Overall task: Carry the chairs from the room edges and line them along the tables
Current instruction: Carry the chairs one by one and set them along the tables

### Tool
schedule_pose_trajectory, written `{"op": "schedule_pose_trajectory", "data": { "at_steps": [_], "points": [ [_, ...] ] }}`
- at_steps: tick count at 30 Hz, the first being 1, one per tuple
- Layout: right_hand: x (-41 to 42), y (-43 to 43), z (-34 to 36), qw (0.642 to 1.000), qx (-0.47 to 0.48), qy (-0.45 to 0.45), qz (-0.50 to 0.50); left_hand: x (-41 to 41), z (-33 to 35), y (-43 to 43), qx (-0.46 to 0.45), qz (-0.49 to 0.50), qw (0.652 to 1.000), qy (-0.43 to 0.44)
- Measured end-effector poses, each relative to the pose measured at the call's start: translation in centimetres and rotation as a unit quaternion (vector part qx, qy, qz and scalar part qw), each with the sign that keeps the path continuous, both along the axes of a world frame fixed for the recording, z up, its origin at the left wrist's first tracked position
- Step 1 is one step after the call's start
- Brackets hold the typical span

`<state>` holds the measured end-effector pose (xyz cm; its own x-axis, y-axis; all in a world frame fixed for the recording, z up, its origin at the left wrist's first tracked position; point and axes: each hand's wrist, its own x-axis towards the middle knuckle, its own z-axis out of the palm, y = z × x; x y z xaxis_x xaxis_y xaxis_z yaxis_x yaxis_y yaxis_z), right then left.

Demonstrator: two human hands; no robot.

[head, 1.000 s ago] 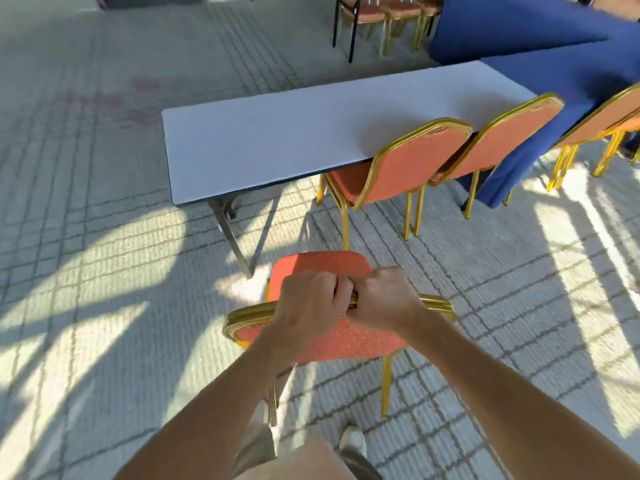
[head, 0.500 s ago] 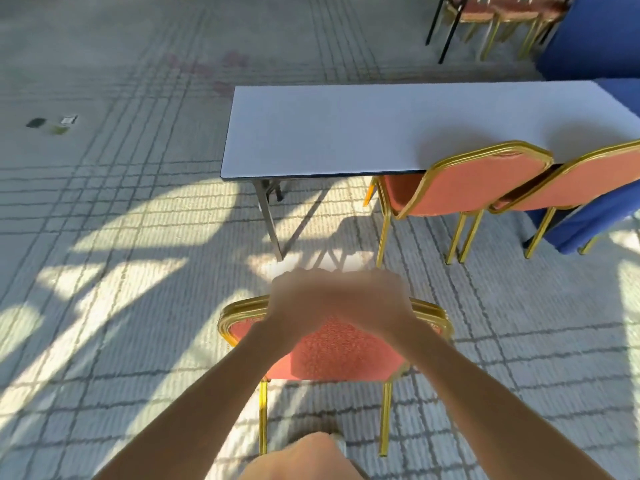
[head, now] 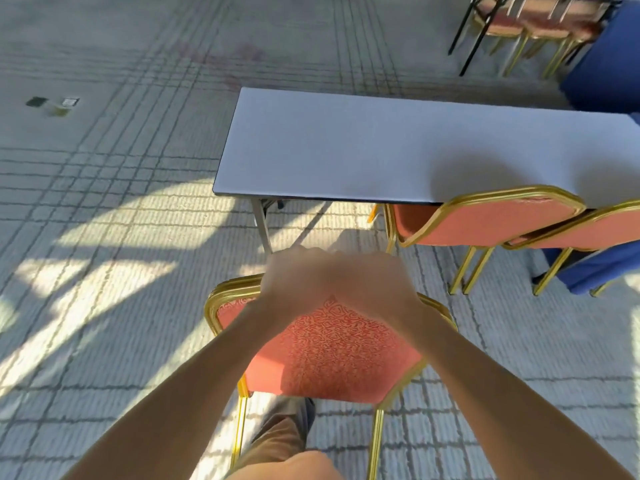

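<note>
I hold an orange chair with a gold frame (head: 332, 355) in front of me by the top rail of its backrest. My left hand (head: 294, 278) and my right hand (head: 372, 282) grip that rail side by side, fingers curled over it. The chair's seat is hidden behind the backrest and my hands. Just ahead stands a white folding table (head: 346, 147), its near left corner closest to me. Two matching chairs (head: 485, 220) (head: 585, 230) are lined along the table's near edge at the right.
A blue tablecloth (head: 602, 268) hangs at the right edge. More chairs and black table legs (head: 512, 32) stand at the far top right. Patterned carpet with sun patches lies to the left, with small floor plates (head: 52, 103) far left. My leg shows below the chair.
I have stepped closer to the table's left end with the chair in both hands, and the view has swung so the table's near edge now runs straight across. My grip is unchanged.
</note>
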<state>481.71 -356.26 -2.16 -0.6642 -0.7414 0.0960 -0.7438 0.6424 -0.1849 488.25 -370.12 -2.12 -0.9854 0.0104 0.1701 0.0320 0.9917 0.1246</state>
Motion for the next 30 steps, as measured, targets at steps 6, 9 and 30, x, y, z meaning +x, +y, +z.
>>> {"op": "schedule_pose_trajectory", "data": {
  "at_steps": [6, 9, 30],
  "points": [
    [-8.8, -3.2, 0.9, 1.0, 0.028, -0.007, -0.009, -8.9, 1.3, -3.2, -0.028, -0.011, 0.999, -0.01],
    [-11.6, -4.1, 1.2, 0.999, 0.031, 0.005, -0.01, -11.5, 1.8, -3.8, -0.036, -0.021, 0.999, -0.006],
    [-15.6, -0.7, -2.7, 0.996, 0.076, -0.038, 0.034, -14.6, -3.5, 0.7, 0.131, 0.118, 0.984, -0.032]
  ]
}}
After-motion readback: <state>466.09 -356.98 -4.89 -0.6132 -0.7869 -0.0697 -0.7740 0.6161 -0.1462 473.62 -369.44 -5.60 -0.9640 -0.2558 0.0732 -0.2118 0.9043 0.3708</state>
